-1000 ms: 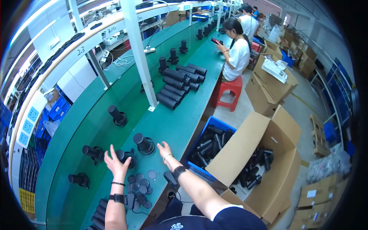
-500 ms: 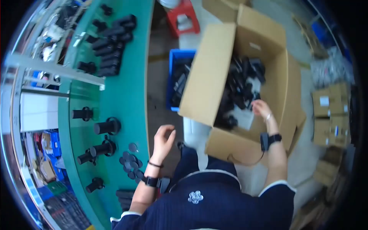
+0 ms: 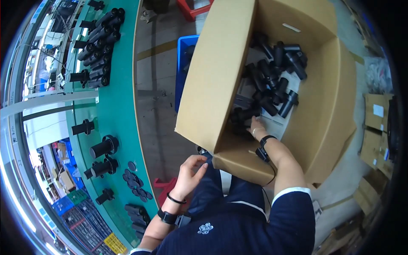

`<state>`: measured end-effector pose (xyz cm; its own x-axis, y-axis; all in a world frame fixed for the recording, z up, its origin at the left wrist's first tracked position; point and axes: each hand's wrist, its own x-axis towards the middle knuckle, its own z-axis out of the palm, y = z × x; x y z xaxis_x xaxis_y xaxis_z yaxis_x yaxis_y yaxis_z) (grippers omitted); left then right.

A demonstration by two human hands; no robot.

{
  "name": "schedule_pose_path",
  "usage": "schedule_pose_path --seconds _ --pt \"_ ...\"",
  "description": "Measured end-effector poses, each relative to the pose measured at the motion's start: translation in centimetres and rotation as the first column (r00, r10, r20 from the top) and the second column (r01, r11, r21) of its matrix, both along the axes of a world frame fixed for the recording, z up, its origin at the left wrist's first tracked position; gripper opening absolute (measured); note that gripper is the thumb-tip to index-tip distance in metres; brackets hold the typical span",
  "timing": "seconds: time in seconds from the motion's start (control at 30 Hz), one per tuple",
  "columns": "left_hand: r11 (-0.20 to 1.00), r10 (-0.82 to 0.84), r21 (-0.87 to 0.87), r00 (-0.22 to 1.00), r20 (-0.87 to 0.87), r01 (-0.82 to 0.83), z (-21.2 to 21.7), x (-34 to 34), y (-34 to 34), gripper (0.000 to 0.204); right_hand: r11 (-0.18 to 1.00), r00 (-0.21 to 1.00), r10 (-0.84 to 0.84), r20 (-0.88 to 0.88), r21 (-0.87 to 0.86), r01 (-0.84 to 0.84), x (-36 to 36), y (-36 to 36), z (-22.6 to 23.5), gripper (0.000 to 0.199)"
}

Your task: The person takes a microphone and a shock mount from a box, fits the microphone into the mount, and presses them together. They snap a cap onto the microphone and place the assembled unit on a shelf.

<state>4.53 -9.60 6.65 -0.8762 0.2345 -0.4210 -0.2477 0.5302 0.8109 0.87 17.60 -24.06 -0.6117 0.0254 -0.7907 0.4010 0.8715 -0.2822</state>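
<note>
Your right hand (image 3: 257,127) is reaching lower into the cardboard box (image 3: 325,97) now, so you're getting to the black tubular parts (image 3: 279,91) inside; can't tell if it's gripping. Left hand (image 3: 190,174) is hovering outside, empty, half-curled.

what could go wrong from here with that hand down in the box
The right hand is down in the carton beside jumbled black parts; pulling one out might knock its neighbours. The thin cable at the carton's near edge could also snag there.
</note>
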Motion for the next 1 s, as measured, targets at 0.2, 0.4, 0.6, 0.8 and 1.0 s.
schedule_pose_path --seconds 0.2,0.4,0.6,0.8,1.0 --pt "0.991 0.127 -0.06 0.99 0.067 -0.123 -0.4 -0.4 -0.3 0.017 0.996 0.995 -0.074 0.064 0.063 0.07 -1.1 0.2 -2.7 0.059" --pt "0.987 0.123 -0.103 0.992 -0.017 -0.124 -0.9 -0.3 -1.2 0.017 0.959 0.958 -0.282 0.056 0.054 0.279 -2.4 -3.9 -2.0 0.082" --pt "0.988 0.095 -0.117 0.994 -0.05 -0.1 -1.7 1.5 -2.3 0.021 0.899 0.936 -0.349 0.051 0.298 0.32 -2.5 -5.0 -4.5 0.061" --pt "0.99 0.101 -0.085 0.986 -0.131 -0.113 0.1 2.4 -3.1 0.022 0.895 0.854 -0.445 -0.27 -0.163 0.415 -0.8 0.3 -6.6 0.029" --pt "0.97 0.203 0.147 0.978 -0.049 -0.194 -0.4 2.8 -5.5 0.023 0.657 0.739 -0.662 -0.128 -0.573 0.49 0.5 7.1 9.5 0.006"
